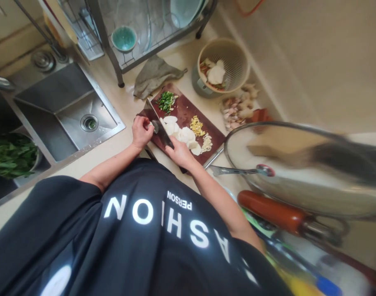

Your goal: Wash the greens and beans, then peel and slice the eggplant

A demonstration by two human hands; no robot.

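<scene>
My right hand (181, 153) is wrapped round the dark handle of a broad kitchen knife (157, 120), whose blade lies slantwise over the brown cutting board (188, 102). My left hand (141, 131) is closed at the board's left edge, its fingertips pinching a small white vegetable piece (154, 125) beside the blade; the fingers partly hide it. To the right of the knife lie white round slices (185, 135). Chopped greens (166, 101) sit at the far end of the board. Minced yellow bits (196, 126) and chopped pale garlic-like bits (207, 143) form two small heaps nearer the right side.
A steel sink (73, 107) is at left, with leafy greens (12, 154) beyond. Behind the board are a grey cloth (157, 76), a dish rack (138, 61) and a strainer bucket (203, 84). Garlic and ginger (237, 107), a glass lid (299, 197) and a spoon (234, 170) lie right.
</scene>
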